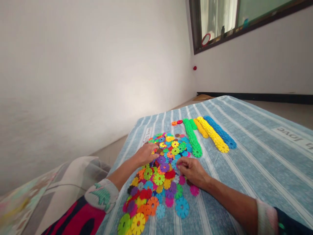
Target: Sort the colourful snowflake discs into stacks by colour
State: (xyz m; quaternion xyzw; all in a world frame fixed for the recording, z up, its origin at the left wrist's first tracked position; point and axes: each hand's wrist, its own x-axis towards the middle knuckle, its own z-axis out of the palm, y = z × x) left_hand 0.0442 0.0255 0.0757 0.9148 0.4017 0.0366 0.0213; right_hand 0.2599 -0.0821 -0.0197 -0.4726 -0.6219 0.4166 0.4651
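A heap of small plastic flower-shaped discs in many colours lies on a blue striped bedsheet. My left hand rests palm down on the far left part of the heap, fingers curled over some discs. My right hand sits at the heap's right edge, fingertips pinched together on a disc whose colour I cannot make out. Beyond the heap lie sorted rows: green, yellow, blue, and a short orange-yellow row.
Two loose discs, orange and red, lie past the heap. A white wall runs along the left. A dark-framed window sits at the upper right. A patterned cushion or blanket lies at the lower left.
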